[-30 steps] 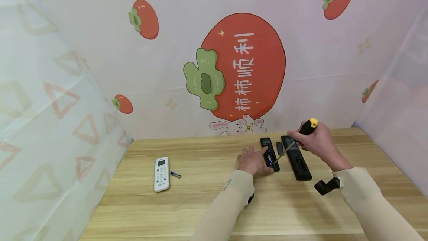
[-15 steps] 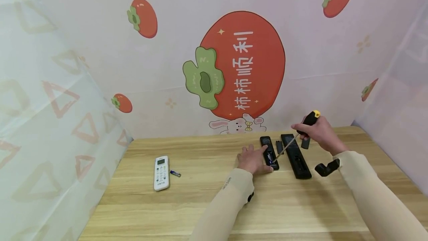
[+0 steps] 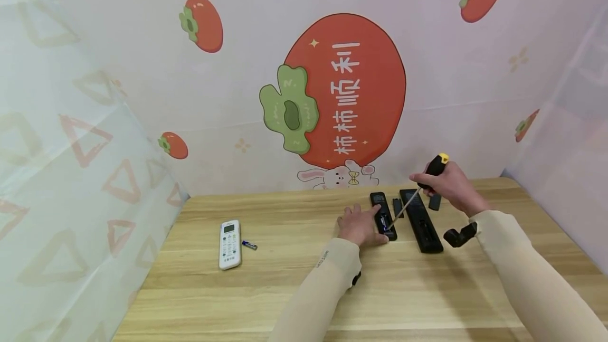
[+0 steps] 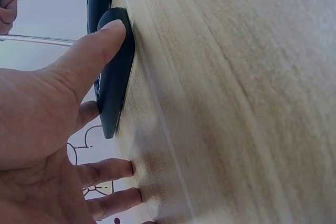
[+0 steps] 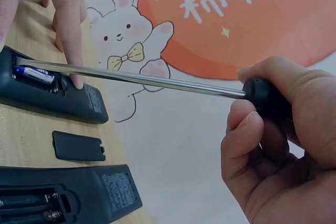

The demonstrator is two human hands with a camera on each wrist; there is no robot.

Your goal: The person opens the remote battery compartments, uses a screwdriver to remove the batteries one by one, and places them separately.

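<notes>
On the light wooden desk [image 3: 285,278], a white rectangular remote [image 3: 230,237] lies at the left with a small blue battery [image 3: 249,246] just beside it. The left hand [image 3: 359,224] lies flat, fingers straight, pressing the short black remote [image 3: 382,216], whose open compartment shows a blue cell. A loose black battery cover [image 3: 396,207] sits between it and the long black remote [image 3: 420,220]. The right hand [image 3: 448,184] grips a black-and-yellow-handled screwdriver [image 3: 421,187], its tip in that compartment.

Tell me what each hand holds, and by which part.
The right hand grips a screwdriver by its black handle. The left hand grips nothing; its straight fingers press the small black remote against the table.
</notes>
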